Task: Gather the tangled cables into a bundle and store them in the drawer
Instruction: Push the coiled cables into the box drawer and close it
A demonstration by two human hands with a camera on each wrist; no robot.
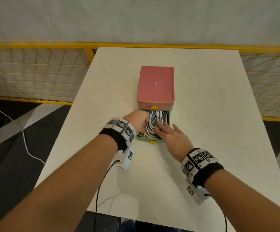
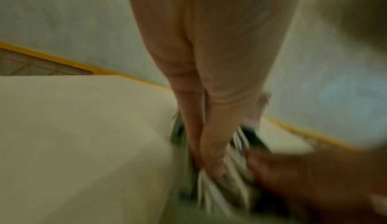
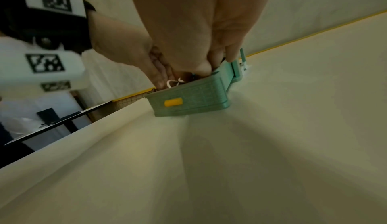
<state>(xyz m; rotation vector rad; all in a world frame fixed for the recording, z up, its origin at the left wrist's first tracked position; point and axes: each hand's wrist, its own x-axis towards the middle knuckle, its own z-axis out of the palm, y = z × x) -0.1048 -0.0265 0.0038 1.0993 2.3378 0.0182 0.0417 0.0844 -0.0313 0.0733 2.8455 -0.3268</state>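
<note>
A pink drawer unit [image 1: 156, 84] stands on the white table [image 1: 211, 114]. Its lower green drawer [image 1: 146, 140] is pulled out toward me and is filled with white and blue cables [image 1: 154, 118]. My left hand [image 1: 138, 120] reaches in at the drawer's left side, its straight fingers [image 2: 211, 153] pushing down into the white cables [image 2: 211, 194]. My right hand [image 1: 167, 131] lies flat over the right part of the bundle, fingers extended. In the right wrist view both hands [image 3: 188, 37] [image 3: 130, 52] dip behind the drawer front [image 3: 199, 95], and a white cable loop [image 3: 171, 81] shows at the rim.
The upper pink drawer is closed, with a yellow handle [image 1: 154, 107]; the green drawer has one too [image 1: 153, 142]. A yellow mesh fence [image 1: 35, 72] runs behind and beside the table. A white cord [image 1: 24, 136] trails on the floor at left.
</note>
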